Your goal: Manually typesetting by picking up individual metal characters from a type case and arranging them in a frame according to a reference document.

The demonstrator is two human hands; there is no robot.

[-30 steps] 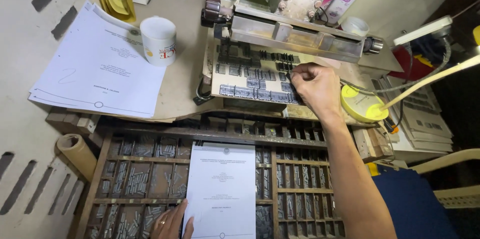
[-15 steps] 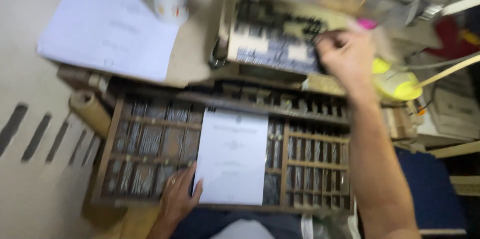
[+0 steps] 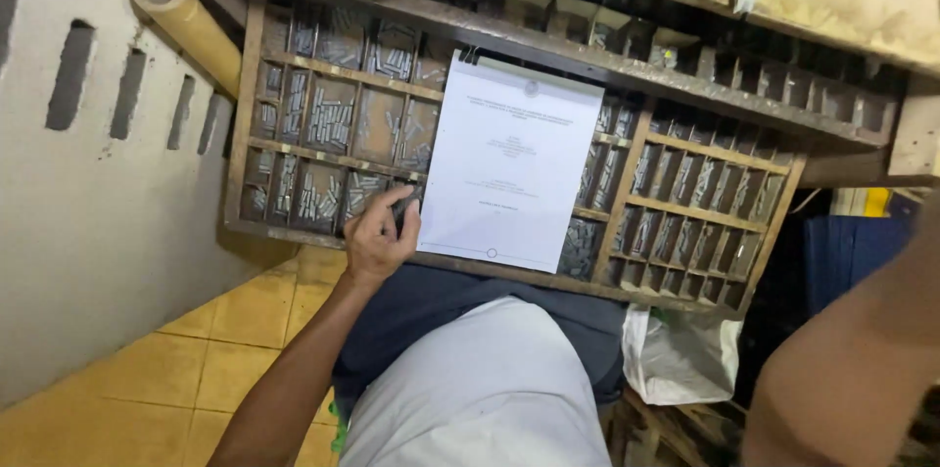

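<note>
A wooden type case [image 3: 245,115] with many small compartments of grey metal type lies in front of me. A white printed sheet [image 3: 509,163] rests on its middle. My left hand [image 3: 382,232] sits at the case's near edge, just left of the sheet. Its fingers are curled down into a compartment of type; whether they grip a piece is hidden. Only the forearm of my right arm [image 3: 852,359] shows at the lower right. That hand is out of frame.
A cardboard roll [image 3: 186,22] leans at the case's far left corner, beside a grey slotted wall [image 3: 78,134]. A workbench edge [image 3: 842,7] overhangs the case's far side. Below are a yellow tiled floor [image 3: 225,350] and a white plastic bag [image 3: 676,359].
The view has tipped down, so the upper bench has left the frame along with my right hand. My left hand has shifted from the sheet's bottom edge to a compartment left of it.
</note>
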